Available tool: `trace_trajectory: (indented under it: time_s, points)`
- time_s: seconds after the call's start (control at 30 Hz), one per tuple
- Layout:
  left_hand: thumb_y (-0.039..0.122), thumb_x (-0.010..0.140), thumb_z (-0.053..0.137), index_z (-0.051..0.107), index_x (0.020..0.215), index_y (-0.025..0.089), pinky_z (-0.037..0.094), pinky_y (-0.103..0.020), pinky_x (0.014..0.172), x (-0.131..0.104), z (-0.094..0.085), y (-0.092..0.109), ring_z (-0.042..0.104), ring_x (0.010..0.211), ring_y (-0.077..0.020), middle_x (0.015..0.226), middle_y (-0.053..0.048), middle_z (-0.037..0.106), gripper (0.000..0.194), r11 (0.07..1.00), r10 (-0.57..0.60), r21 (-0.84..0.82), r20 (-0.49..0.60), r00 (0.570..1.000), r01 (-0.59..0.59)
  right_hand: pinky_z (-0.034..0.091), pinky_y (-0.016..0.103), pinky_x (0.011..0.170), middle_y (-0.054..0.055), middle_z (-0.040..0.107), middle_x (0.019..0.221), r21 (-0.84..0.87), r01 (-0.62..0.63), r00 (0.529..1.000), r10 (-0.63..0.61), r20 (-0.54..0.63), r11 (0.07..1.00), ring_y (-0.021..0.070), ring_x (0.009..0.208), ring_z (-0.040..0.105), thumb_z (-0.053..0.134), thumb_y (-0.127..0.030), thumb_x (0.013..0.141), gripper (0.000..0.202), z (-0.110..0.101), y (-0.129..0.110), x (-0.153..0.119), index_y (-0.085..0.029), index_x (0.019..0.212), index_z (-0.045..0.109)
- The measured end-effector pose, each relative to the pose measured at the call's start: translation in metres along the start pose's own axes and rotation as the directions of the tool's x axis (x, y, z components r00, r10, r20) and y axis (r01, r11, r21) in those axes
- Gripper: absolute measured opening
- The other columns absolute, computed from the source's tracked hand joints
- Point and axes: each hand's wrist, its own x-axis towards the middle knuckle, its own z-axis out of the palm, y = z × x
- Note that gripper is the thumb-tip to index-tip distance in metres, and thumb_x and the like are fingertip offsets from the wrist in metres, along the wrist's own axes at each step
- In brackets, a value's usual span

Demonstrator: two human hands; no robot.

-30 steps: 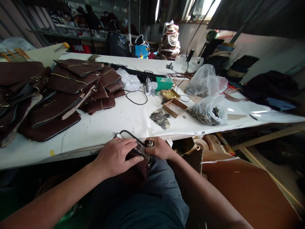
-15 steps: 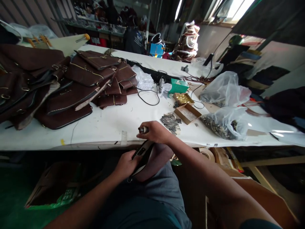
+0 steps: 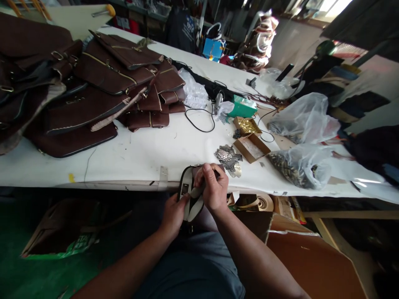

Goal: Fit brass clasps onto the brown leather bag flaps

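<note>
In front of my lap, at the table's front edge, an open brown bag (image 3: 184,176) shows its pale lining and dark rim. A small dark plate with a slot (image 3: 185,188) lies on its near-left inner side. My left hand (image 3: 174,211) is closed on the bag's left edge, thumb on the inside. My right hand (image 3: 215,189) is a closed fist over the right side of the opening. It grips a small hand tool with a dark handle (image 3: 217,174), mostly hidden by the fingers; its exact kind cannot be made out.
Brown bags (image 3: 102,83) are heaped on the left of the white table (image 3: 140,153). Loose metal plates (image 3: 229,158), a box of gold-coloured parts (image 3: 246,125), a shallow cardboard box (image 3: 252,147) and plastic bags (image 3: 302,166) stand right. A large carton (image 3: 311,253) is below.
My right hand has come down from above the table edge to the bag opening, with the tool turned in the fist. The bag has tilted up, its opening facing me. The view has shifted downward.
</note>
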Motion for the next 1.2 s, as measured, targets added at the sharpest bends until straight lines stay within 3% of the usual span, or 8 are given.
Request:
trace_trajectory:
  time_s: [0.37, 0.63, 0.83, 1.2]
  points:
    - [0.053, 0.077, 0.081, 0.079, 0.093, 0.019, 0.055, -0.032, 0.072, -0.001, 0.005, 0.011, 0.075, 0.081, -0.0259, 0.085, -0.005, 0.081, 0.037, 0.991, -0.093, -0.097, 0.024, 0.995, 0.095, 0.05, 0.035, 0.067, 0.0, 0.059, 0.065, -0.123, 0.129, 0.991, -0.132, -0.017, 0.984, 0.0182, 0.062, 0.056, 0.065, -0.058, 0.101, 0.043, 0.018, 0.024, 0.003, -0.025, 0.075, 0.058]
    - [0.039, 0.067, 0.092, 0.081, 0.097, 0.018, 0.057, -0.032, 0.07, 0.001, 0.01, 0.014, 0.077, 0.084, -0.0281, 0.09, -0.006, 0.083, 0.038, 0.989, -0.13, -0.066, -0.003, 0.992, 0.129, 0.05, 0.036, 0.071, 0.001, 0.062, 0.069, -0.09, 0.148, 0.988, -0.143, 0.055, 0.985, 0.0192, 0.067, 0.059, 0.066, -0.054, 0.102, 0.04, 0.013, 0.018, 0.005, -0.025, 0.075, 0.059]
    - [0.037, 0.062, 0.096, 0.08, 0.091, 0.017, 0.056, -0.032, 0.067, 0.002, 0.011, 0.009, 0.076, 0.078, -0.0271, 0.084, -0.007, 0.082, 0.039, 0.992, -0.123, -0.044, -0.046, 0.991, 0.121, 0.049, 0.032, 0.062, -0.001, 0.06, 0.064, -0.105, 0.035, 0.999, -0.036, -0.009, 0.994, 0.0167, 0.059, 0.055, 0.065, -0.061, 0.101, 0.044, 0.012, 0.018, 0.015, -0.025, 0.076, 0.057]
    - [0.037, 0.063, 0.093, 0.08, 0.095, 0.015, 0.055, -0.03, 0.066, 0.002, 0.014, 0.009, 0.075, 0.076, -0.0247, 0.087, -0.008, 0.083, 0.041, 0.99, -0.126, -0.07, -0.074, 0.989, 0.121, 0.045, 0.026, 0.055, -0.005, 0.056, 0.061, -0.076, -0.049, 0.998, 0.045, -0.046, 0.996, 0.012, 0.052, 0.051, 0.066, -0.063, 0.099, 0.048, 0.025, 0.025, 0.041, -0.023, 0.074, 0.054]
